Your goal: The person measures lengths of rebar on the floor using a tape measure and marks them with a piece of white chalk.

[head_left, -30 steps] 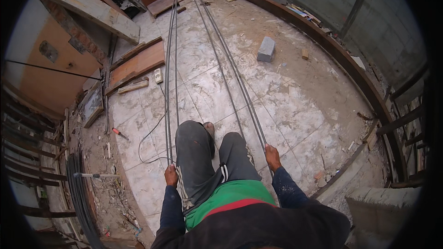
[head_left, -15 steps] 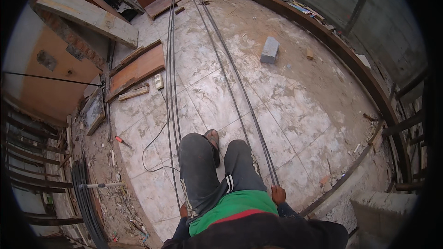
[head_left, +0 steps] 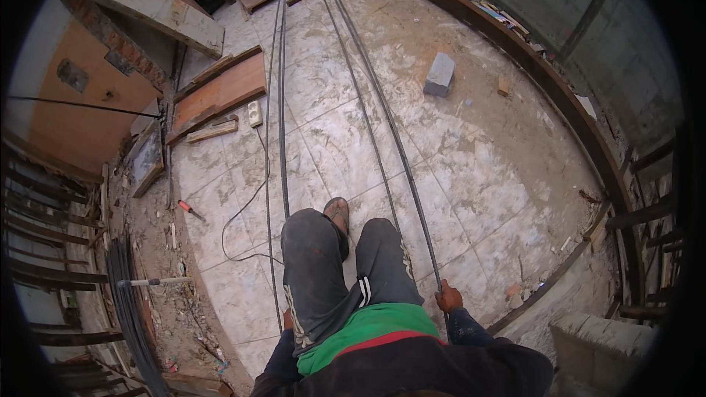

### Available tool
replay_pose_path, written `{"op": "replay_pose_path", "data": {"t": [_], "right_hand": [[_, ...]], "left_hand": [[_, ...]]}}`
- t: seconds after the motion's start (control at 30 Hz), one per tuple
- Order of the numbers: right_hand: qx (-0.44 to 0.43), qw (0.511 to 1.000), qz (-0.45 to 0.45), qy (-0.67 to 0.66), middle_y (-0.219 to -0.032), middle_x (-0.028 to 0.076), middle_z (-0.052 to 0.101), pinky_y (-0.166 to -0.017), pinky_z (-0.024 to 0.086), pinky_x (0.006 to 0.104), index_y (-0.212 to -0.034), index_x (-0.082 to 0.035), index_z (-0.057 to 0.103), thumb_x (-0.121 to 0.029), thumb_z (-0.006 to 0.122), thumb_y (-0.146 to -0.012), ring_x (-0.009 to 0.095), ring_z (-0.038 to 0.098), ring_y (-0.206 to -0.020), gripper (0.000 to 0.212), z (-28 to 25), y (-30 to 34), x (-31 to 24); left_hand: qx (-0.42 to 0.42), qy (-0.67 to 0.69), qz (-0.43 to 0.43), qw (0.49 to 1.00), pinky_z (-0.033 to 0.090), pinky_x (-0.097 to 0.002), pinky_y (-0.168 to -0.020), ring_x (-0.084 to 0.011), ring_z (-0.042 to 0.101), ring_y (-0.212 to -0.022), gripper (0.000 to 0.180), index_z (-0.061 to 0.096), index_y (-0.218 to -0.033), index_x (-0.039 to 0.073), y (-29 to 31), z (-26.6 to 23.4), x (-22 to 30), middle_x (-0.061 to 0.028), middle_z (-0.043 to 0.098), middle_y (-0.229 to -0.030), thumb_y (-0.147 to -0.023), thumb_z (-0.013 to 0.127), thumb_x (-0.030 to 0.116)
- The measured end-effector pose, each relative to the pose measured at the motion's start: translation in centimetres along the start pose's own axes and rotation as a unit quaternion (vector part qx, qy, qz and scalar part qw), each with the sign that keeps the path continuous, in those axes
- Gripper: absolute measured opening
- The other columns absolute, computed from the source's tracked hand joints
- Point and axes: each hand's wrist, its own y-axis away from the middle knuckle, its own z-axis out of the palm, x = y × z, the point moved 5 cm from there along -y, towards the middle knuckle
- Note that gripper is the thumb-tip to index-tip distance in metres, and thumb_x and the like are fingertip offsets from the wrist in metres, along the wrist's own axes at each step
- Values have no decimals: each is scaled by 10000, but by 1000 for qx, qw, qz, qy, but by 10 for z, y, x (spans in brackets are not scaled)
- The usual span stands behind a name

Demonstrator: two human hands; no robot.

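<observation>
Long dark ribbed steel rods run from the far end of the tiled floor toward me in two groups, the left rods [head_left: 282, 103] and the right rods [head_left: 395, 136]. Beside my right hip, my right hand [head_left: 448, 298] is closed around the near end of the right rods. My left hand [head_left: 287, 319] is low by my left thigh, at the end of the outermost left rod. My leg partly covers that hand, but its fingers appear wrapped round the rod. My legs are bent between the two groups, with one sandalled foot [head_left: 337, 213] showing.
A grey block [head_left: 440, 74] stands on the right. At left are a reddish wooden panel [head_left: 220, 98], a power strip [head_left: 254, 113] with its cable, a red-handled screwdriver [head_left: 190, 209], a hammer [head_left: 154, 281] and a bundle of thin rods [head_left: 131, 316]. A long beam [head_left: 544, 84] borders the right.
My right hand has risen slightly beside my hip, still holding the rods. My left hand has also come up a little, and the outermost left rod has shifted left. The view has tilted slightly.
</observation>
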Motion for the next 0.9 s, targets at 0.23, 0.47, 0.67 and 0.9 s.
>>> {"op": "replay_pose_path", "data": {"t": [0.23, 0.47, 0.67, 0.9], "right_hand": [[-4, 997, -32, -63, -839, 257, 663, -739, 508, 510, -1114, -20, 570, -337, 685, -793, 434, 652, -825, 466, -11, -18, -15], [28, 981, -76, -175, -772, 215, 670, -704, 518, 465, -1182, -17, 560, -314, 723, -807, 380, 677, -754, 505, -30, -14, -58], [-97, 907, 42, -407, -864, 147, 679, -694, 538, 364, -1173, -4, 575, -257, 699, -857, 237, 669, -744, 423, -2, -42, -40], [-128, 849, 26, -512, -885, 99, 650, -681, 549, 315, -1214, 18, 516, -202, 680, -872, 184, 656, -745, 438, -17, -70, -59]], "left_hand": [[-9, -7, 3, 1000, 493, -400, -851, -277, 652, -974, 425, 622, -1090, 13, -29, 6, 17, -165, 690, -1022, -969, 499, 402], [-11, -16, 13, 1000, 495, -402, -848, -277, 652, -970, 430, 624, -1080, 13, -53, 7, 28, -161, 691, -1013, -968, 501, 410], [-11, -19, 24, 999, 496, -404, -847, -277, 652, -966, 435, 626, -1072, 13, -79, 4, 46, -157, 692, -1005, -968, 503, 416], [-11, -42, 48, 998, 497, -405, -845, -277, 652, -961, 441, 629, -1063, 12, -111, 0, 76, -153, 694, -995, -967, 505, 424]]}}
